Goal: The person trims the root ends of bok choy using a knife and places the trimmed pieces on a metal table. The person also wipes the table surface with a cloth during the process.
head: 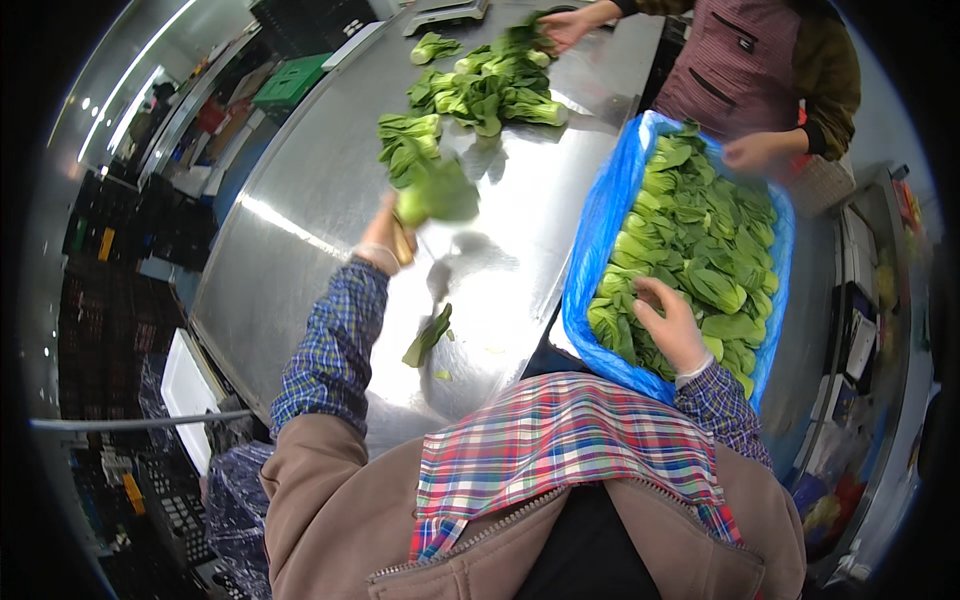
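My left hand (384,238), in what looks like a thin clear glove, is over the metal table holding a head of bok choy (435,193), blurred by motion. A small yellowish-brown piece, perhaps a handle, shows along the same hand; what it is I cannot tell. My right hand (673,324) rests at the near part of a crate lined with a blue plastic bag (589,281), its thumb and fingers apart against the leaves. Rows of bok choy (694,225) fill this crate. A loose leaf (428,337) lies on the table between my arms.
More bok choy (487,86) is piled at the far end of the stainless-steel table (300,195). Across from me a co-worker's one hand (570,28) touches that pile; the other hand (761,150) is over the crate. A scale (446,13) stands at the back.
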`<action>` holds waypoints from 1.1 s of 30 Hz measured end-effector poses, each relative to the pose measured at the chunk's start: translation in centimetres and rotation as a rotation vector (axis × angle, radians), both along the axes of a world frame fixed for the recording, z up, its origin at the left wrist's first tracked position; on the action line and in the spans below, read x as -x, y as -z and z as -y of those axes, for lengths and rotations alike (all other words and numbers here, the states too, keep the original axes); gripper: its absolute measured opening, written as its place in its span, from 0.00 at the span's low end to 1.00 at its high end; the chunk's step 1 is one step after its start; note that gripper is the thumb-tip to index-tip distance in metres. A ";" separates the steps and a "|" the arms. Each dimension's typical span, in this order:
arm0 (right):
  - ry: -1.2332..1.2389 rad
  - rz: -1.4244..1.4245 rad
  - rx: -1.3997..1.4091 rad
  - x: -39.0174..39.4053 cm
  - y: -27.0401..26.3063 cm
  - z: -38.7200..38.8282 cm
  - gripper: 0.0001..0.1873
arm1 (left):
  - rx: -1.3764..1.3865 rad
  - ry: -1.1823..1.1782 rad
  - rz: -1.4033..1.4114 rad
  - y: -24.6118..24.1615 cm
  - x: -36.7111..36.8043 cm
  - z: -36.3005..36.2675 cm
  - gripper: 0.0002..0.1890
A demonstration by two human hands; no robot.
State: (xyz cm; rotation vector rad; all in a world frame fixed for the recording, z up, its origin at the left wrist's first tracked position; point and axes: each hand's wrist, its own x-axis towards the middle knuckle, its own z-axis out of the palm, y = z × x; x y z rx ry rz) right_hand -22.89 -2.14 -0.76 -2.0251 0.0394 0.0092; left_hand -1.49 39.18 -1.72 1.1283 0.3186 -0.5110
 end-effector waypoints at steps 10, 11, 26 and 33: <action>0.089 0.053 0.120 3.2 1.2 2.0 0.19 | -0.191 0.230 0.123 1.6 1.5 10.7 0.32; 0.084 0.037 0.137 3.4 1.4 2.2 0.19 | -0.154 0.292 0.150 2.3 3.5 12.0 0.31; -0.095 0.059 0.265 6.5 5.1 3.3 0.20 | 0.034 0.506 -0.029 -0.3 17.9 18.0 0.19; 0.331 0.070 0.790 4.4 3.3 12.7 0.24 | 0.066 0.464 -0.105 -0.3 19.0 17.6 0.19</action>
